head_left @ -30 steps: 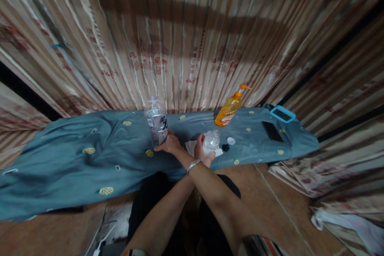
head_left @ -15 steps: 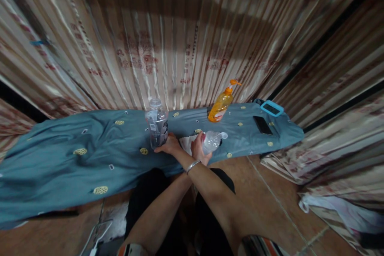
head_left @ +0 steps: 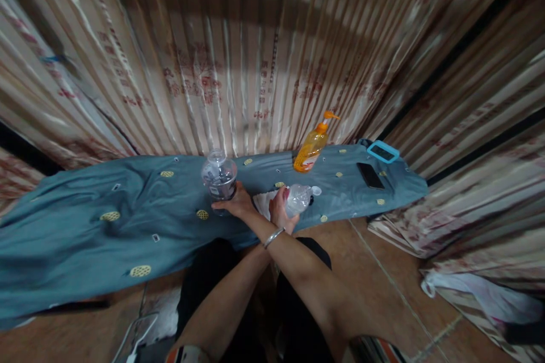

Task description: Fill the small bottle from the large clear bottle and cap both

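Two clear bottles are in hand over a blue cloth (head_left: 128,221) spread along the foot of a striped curtain (head_left: 255,57), and the forearms cross just below the hands. The right hand (head_left: 235,204) reaches over to the left and wraps the foot of the big bottle (head_left: 219,177), which stands on the cloth near the middle, its top leaning a little toward the camera; the fingers lie together along its lower edge and the thumb rises against its side. The left hand (head_left: 279,211), with a bracelet (head_left: 273,236) at the wrist, reaches to the right and grips the small bottle (head_left: 299,197), which lies on its side with the white-capped neck pointing right; the fingers curl about its body, though how tightly they press I cannot tell. A white tissue (head_left: 263,203) lies on the cloth between the two hands, under the left one. Farther right, near the curtain, stands an orange pump bottle (head_left: 310,150), then a dark phone (head_left: 369,176) lying flat and a blue-edged case (head_left: 383,151) at the cloth's far end
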Action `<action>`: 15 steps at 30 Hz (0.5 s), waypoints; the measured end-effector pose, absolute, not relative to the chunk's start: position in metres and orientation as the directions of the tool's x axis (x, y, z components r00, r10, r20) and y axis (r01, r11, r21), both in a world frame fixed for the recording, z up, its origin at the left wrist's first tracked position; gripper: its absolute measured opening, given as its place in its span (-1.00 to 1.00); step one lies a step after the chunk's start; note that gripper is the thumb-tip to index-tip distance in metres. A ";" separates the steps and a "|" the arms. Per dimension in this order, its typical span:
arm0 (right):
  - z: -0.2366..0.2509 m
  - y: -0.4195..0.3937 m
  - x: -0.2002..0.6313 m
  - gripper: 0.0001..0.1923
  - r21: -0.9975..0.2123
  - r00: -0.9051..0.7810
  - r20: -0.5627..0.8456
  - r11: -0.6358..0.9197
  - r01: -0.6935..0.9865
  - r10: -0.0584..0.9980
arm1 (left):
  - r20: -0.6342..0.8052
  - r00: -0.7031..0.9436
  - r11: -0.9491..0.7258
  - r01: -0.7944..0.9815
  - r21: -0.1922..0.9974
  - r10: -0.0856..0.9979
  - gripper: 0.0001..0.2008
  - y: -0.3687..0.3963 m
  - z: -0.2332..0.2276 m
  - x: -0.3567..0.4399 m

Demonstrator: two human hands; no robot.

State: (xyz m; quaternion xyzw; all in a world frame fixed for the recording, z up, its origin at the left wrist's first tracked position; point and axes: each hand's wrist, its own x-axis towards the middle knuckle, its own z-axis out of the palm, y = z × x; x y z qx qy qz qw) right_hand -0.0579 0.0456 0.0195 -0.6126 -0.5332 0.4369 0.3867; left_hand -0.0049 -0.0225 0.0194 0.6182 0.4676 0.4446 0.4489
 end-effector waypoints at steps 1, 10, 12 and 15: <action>0.022 0.045 -0.058 -0.56 -0.932 0.056 -0.131 -0.142 0.333 0.990 | 0.130 0.174 -0.161 0.177 0.971 0.976 -0.18 -0.022 0.018 -0.004; 0.032 0.043 -0.062 -0.54 -0.913 0.116 -0.153 -0.186 0.363 0.981 | 0.112 0.167 -0.137 0.141 0.980 0.979 -0.12 -0.016 0.016 -0.010; 0.037 0.042 -0.062 -0.52 -0.907 0.131 -0.159 -0.198 0.372 0.978 | 0.094 0.137 -0.112 0.133 0.985 0.986 -0.16 -0.014 0.017 -0.013; 0.049 0.032 -0.064 -0.48 -0.908 0.130 -0.131 -0.172 0.382 0.983 | 0.081 0.106 -0.095 0.130 0.987 0.991 -0.19 -0.010 0.018 -0.016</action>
